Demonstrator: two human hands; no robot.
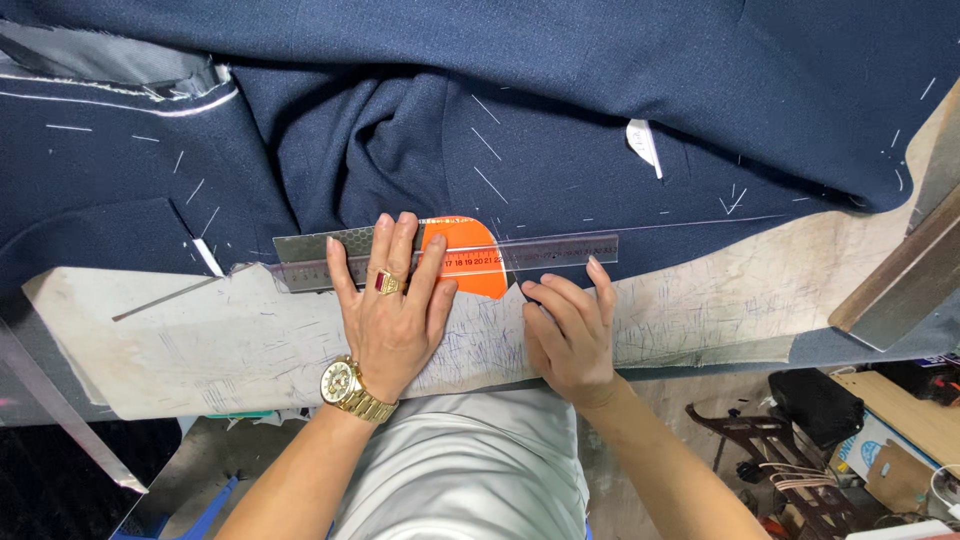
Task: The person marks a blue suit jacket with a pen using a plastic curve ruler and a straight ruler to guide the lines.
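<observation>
A: What lies nearest the viewer?

B: The person's two forearms. The left hand [392,305], with a gold watch [341,383] at the wrist and a ring on one finger, lies flat with fingers spread wide, pressing on the clear ruler [450,258]. The right hand [570,335] rests palm down just beside it, fingers loosely curled and close together, fingertips touching the ruler's near edge. Neither hand grips anything.

A: How does the ruler lie relative to the fingers?

B: Its long axis runs left to right, across the fingers, which point away from the body. The left hand covers it near its left-centre; the longer free part extends rightward beyond the right hand. An orange curved template [470,262] lies under it between the two hands.

A: And the surface?

B: The ruler sits where the navy cloth [560,110], marked with white chalk dashes, meets the worn, scribbled padded table cover [200,340]. A grey lining piece [110,60] shows far left.

A: The room beyond?

B: A wooden board [900,285] at right; below the table edge, a dark stool [780,440] and cardboard boxes [900,440] on the floor.
</observation>
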